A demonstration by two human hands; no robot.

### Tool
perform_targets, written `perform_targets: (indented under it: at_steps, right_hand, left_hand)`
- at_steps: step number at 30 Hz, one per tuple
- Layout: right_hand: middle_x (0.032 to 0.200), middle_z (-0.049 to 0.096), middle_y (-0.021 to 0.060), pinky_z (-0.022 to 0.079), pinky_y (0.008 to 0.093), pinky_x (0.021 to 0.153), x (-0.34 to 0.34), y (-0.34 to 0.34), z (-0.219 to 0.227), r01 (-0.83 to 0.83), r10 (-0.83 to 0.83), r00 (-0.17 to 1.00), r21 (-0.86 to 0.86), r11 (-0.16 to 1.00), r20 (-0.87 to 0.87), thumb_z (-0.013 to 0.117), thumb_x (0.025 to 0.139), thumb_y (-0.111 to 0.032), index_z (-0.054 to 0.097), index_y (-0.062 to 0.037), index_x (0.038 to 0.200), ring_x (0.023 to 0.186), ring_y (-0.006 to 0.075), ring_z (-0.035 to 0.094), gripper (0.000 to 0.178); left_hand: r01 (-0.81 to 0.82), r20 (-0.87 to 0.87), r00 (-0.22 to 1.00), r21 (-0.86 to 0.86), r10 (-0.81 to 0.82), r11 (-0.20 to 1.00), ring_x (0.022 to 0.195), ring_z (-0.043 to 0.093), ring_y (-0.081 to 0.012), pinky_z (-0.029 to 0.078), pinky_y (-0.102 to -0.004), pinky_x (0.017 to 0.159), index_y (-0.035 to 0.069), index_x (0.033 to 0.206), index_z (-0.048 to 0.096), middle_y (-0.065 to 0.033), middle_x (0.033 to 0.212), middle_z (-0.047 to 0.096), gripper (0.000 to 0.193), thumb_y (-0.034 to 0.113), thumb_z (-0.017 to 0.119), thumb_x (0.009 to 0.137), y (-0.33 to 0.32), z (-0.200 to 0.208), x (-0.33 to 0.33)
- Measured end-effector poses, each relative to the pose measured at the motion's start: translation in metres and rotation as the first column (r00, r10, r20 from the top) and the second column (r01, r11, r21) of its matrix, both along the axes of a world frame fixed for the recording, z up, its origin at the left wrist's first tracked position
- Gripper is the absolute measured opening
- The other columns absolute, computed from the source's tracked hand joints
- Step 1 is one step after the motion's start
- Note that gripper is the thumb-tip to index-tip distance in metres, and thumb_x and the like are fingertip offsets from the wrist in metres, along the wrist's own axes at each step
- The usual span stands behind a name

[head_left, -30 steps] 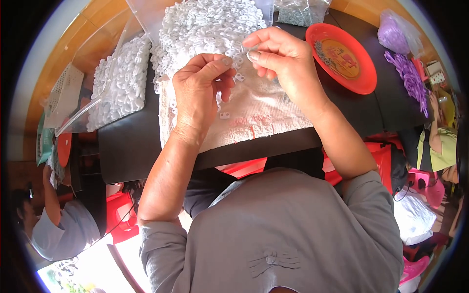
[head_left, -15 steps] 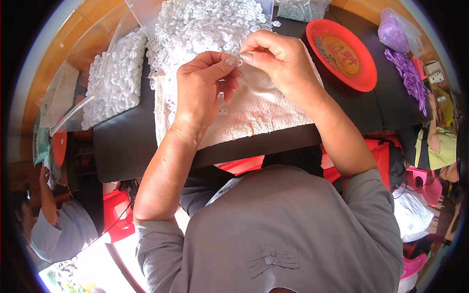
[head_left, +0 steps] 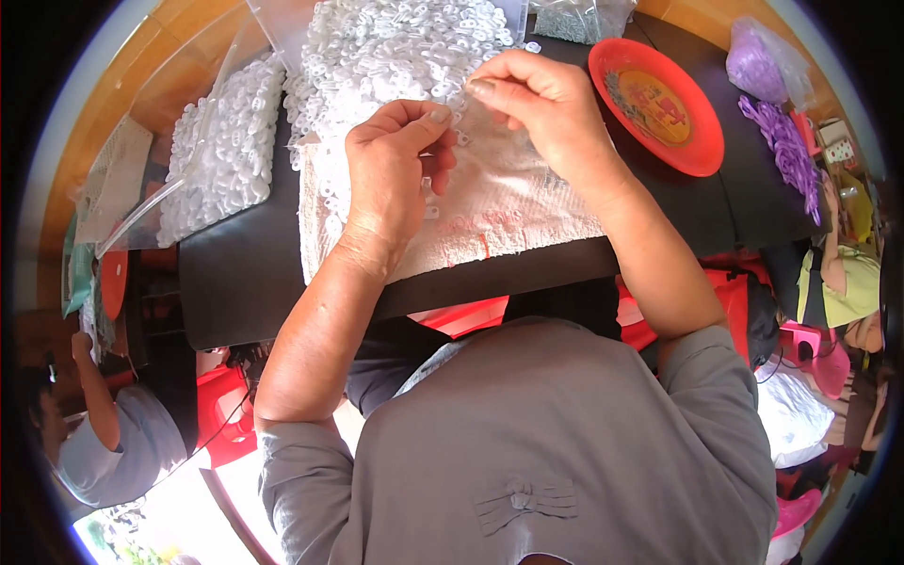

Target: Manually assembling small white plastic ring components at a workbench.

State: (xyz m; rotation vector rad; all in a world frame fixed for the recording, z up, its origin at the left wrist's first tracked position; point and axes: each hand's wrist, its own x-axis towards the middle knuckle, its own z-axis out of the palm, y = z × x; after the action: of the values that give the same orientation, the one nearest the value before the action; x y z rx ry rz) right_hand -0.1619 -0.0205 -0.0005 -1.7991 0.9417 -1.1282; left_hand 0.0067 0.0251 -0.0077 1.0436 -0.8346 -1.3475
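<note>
Over a cream cloth (head_left: 508,221), my left hand (head_left: 395,165) is closed with thumb and forefinger pinched together. A small white plastic piece with holes (head_left: 459,113) shows at its thumb tip. My right hand (head_left: 551,108), higher and to the right, is apart from the left one, its thumb and forefinger pinched. Whatever sits in that pinch is too small to make out. Beyond both hands lies a big heap of similar white plastic pieces (head_left: 386,52), some spilling onto the cloth's left side. A red oval tray (head_left: 697,155) holding small grey metal bits stands to the right.
A clear bag of white pieces (head_left: 221,141) lies left on the dark table (head_left: 231,282). At the back is a bag of small grey parts (head_left: 574,21). Purple cords (head_left: 786,141) lie far right. Other people sit at both sides, including one in grey (head_left: 127,443).
My right hand has drawn away from the left, slightly up and to the right, widening the gap between their fingertips. My left hand has barely moved.
</note>
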Motion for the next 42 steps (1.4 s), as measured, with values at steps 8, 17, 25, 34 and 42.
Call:
perform_targets:
  at_steps: [8, 17, 25, 34, 42]
  right_hand:
    - [0.083, 0.065, -0.0016, 0.045, 0.0191, 0.059, 0.001, 0.002, 0.004, -0.05, 0.045, 0.989, 0.033, 0.998, 0.143, 0.064, 0.088, -0.005, 0.069, -0.0057, 0.102, 0.069, 0.0047, 0.056, 0.015]
    - [0.094, 0.067, 0.0049, 0.046, 0.0227, 0.062, 0.002, 0.008, 0.01, -0.083, 0.072, 0.988, 0.076, 0.994, 0.135, 0.062, 0.09, -0.006, 0.067, -0.0026, 0.107, 0.081, 0.0108, 0.063, 0.018]
    - [0.094, 0.067, 0.0052, 0.047, 0.0231, 0.062, 0.002, 0.008, 0.01, -0.076, 0.068, 0.989, 0.065, 0.995, 0.129, 0.062, 0.09, -0.006, 0.068, -0.0026, 0.106, 0.08, 0.0114, 0.063, 0.018]
    - [0.092, 0.068, 0.004, 0.047, 0.0227, 0.062, 0.001, 0.007, 0.01, -0.096, 0.09, 0.988, 0.048, 0.994, 0.122, 0.062, 0.09, -0.006, 0.068, -0.0027, 0.105, 0.078, 0.0105, 0.063, 0.016]
    - [0.09, 0.068, 0.003, 0.048, 0.0226, 0.064, 0.005, 0.012, 0.01, -0.143, 0.131, 0.985, 0.109, 0.984, 0.11, 0.061, 0.09, -0.005, 0.068, -0.0031, 0.104, 0.078, 0.01, 0.063, 0.016]
  left_hand:
    - [-0.003, 0.023, 1.0, -0.04, 0.004, 0.999, 0.055, 0.055, -0.0107, 0.04, -0.0234, 0.043, -0.002, 0.088, 0.062, -0.0067, 0.071, 0.062, 0.013, 0.011, 0.063, 0.088, 0.004, 0.004, 0.0]
    - [0.003, 0.05, 0.999, -0.075, 0.001, 0.997, 0.058, 0.056, -0.0128, 0.04, -0.024, 0.046, -0.003, 0.094, 0.062, -0.0081, 0.077, 0.062, 0.016, 0.013, 0.062, 0.091, 0.004, 0.003, 0.0]
    - [-0.024, 0.046, 0.999, -0.093, 0.028, 0.995, 0.055, 0.054, -0.0091, 0.04, -0.0221, 0.043, -0.002, 0.09, 0.061, -0.0058, 0.071, 0.062, 0.014, 0.012, 0.063, 0.089, 0.004, 0.003, -0.002]
    - [-0.005, 0.06, 0.998, -0.094, 0.011, 0.996, 0.058, 0.056, -0.0126, 0.04, -0.0231, 0.044, -0.003, 0.093, 0.062, -0.0084, 0.076, 0.062, 0.014, 0.011, 0.063, 0.09, 0.003, 0.001, 0.0]
    - [-0.014, 0.097, 0.995, -0.103, 0.025, 0.995, 0.055, 0.053, -0.0087, 0.041, -0.0221, 0.045, -0.002, 0.09, 0.061, -0.0057, 0.072, 0.062, 0.014, 0.012, 0.061, 0.09, 0.006, 0.005, -0.003]
